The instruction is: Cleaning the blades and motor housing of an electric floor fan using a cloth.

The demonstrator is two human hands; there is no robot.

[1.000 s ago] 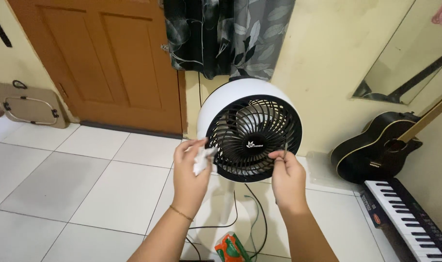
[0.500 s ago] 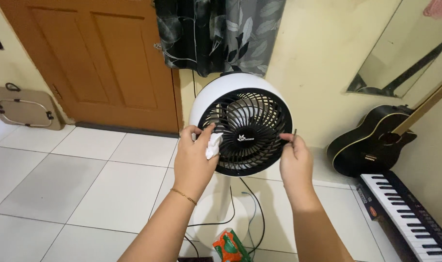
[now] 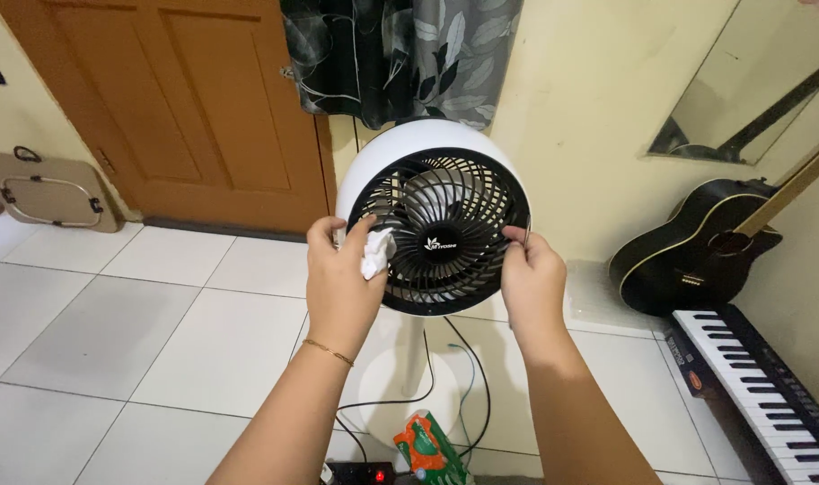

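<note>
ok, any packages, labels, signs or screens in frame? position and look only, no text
Badge: middle of the black fan grille, small round black disc with a white mark.
Pouch: on the floor by the fan base, crumpled packet, orange, green and white.
Box label: end of the keyboard box at right, small orange oval on black.
No screens or signs.

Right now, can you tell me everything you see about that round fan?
The fan has a round white shell, plastic by the look of it, with a black grille of curved ribs on the front and a small white emblem in the middle. It stands upright on a thin white pole with a round white base on the tiled floor, facing the camera, near the wall. Dark cords trail past its base. The left hand presses a crumpled white tissue to the grille's left edge, and the right hand pinches the right rim.
</note>
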